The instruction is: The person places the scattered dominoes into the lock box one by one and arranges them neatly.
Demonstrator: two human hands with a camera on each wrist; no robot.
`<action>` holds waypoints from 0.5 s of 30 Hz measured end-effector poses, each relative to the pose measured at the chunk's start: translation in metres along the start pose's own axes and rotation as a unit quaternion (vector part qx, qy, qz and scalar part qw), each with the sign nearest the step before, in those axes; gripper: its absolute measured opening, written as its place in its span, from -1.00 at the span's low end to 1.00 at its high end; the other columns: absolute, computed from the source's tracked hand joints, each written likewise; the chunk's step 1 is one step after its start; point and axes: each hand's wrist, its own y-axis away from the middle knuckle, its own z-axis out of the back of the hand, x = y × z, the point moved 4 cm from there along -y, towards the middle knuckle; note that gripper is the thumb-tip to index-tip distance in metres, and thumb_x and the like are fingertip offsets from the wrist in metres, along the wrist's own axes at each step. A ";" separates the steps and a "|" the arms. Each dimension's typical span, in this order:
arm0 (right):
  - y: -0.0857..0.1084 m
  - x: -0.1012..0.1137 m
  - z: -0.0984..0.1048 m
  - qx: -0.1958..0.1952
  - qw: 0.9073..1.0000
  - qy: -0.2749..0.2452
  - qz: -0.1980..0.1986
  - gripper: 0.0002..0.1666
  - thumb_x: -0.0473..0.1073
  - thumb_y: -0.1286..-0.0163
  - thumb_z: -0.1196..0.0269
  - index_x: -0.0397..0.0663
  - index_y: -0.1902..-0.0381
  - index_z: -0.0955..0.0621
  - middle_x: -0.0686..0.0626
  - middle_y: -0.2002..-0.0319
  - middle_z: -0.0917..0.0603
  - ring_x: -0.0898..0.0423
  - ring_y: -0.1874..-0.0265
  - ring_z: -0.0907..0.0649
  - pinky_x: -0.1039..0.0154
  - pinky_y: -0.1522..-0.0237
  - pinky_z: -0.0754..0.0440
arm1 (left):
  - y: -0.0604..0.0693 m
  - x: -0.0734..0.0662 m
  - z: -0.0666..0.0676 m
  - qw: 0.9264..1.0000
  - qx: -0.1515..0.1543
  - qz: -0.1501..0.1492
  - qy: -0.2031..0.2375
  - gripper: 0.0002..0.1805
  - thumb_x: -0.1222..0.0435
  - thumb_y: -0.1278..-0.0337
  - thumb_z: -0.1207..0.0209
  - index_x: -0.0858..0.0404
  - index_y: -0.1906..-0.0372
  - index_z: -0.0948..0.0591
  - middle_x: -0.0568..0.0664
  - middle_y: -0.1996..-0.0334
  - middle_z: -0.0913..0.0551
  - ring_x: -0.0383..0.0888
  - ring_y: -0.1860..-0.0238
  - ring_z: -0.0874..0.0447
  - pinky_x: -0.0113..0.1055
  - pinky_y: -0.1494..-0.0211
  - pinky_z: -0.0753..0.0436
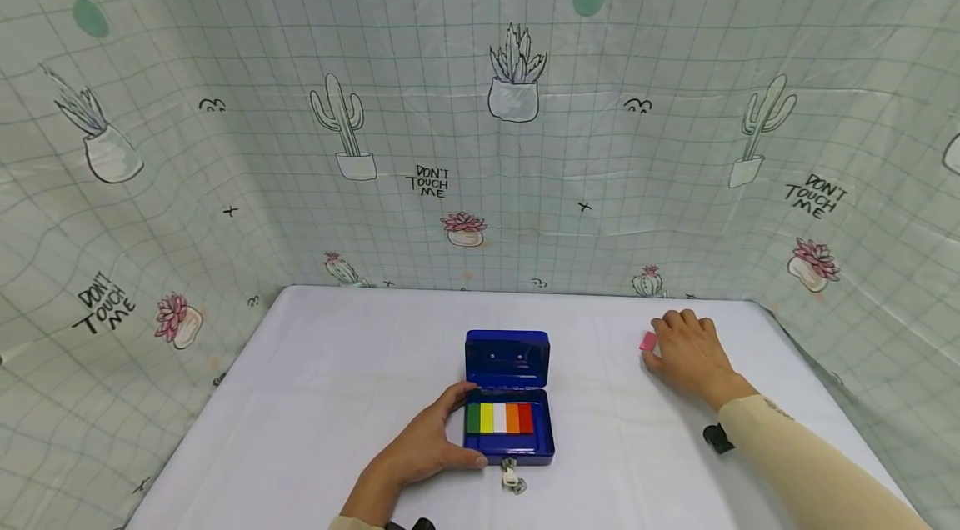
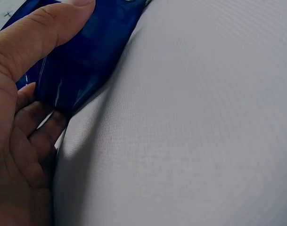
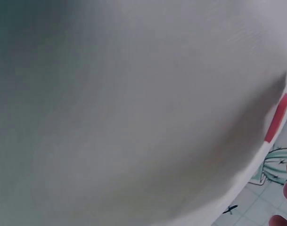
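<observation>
A small blue metal box (image 1: 510, 448) stands on the table with its lid (image 1: 507, 359) raised at the back. Inside lies a row of coloured blocks (image 1: 500, 419): green, yellow, white, orange and red. My left hand (image 1: 423, 442) holds the box by its left side, thumb at the front edge and fingers toward the back corner; the left wrist view shows the thumb over the blue wall (image 2: 82, 52). Far to the right, my right hand (image 1: 690, 352) reaches over a pink block (image 1: 647, 341). In the right wrist view that block (image 3: 277, 118) lies flat, with the fingertips spread around it.
A small metal lock (image 1: 510, 473) with what look like keys hangs at the box's front. White cloth covers the table (image 1: 360, 363). Behind it and at both sides hangs a cactus-print curtain (image 1: 420, 247). A black wrist device (image 1: 718, 438) sits below the right sleeve.
</observation>
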 end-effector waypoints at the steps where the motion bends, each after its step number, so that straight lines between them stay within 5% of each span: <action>1: 0.000 -0.002 -0.002 0.004 1.000 -0.001 -0.003 -0.40 0.06 -0.38 -0.32 -0.35 -0.11 -0.60 -0.28 -0.01 -0.61 -0.31 -0.05 -0.50 -0.30 -0.01 -0.44 | 0.000 0.000 0.000 1.000 0.001 0.000 0.001 0.21 -0.03 0.23 -0.70 0.01 -0.60 -0.28 0.13 -0.59 -0.35 0.26 -0.61 -0.23 0.45 -0.58 -0.13; 15: -0.001 -0.007 -0.010 0.027 1.000 -0.010 0.003 -0.51 0.07 -0.43 -0.28 -0.32 0.05 -0.67 -0.24 0.09 -0.63 -0.26 0.04 -0.51 -0.26 0.07 -0.44 | 0.002 -0.001 0.000 1.000 0.000 0.006 0.003 0.20 -0.03 0.25 -0.70 -0.01 -0.59 -0.30 0.13 -0.59 -0.35 0.26 -0.61 -0.22 0.45 -0.58 -0.12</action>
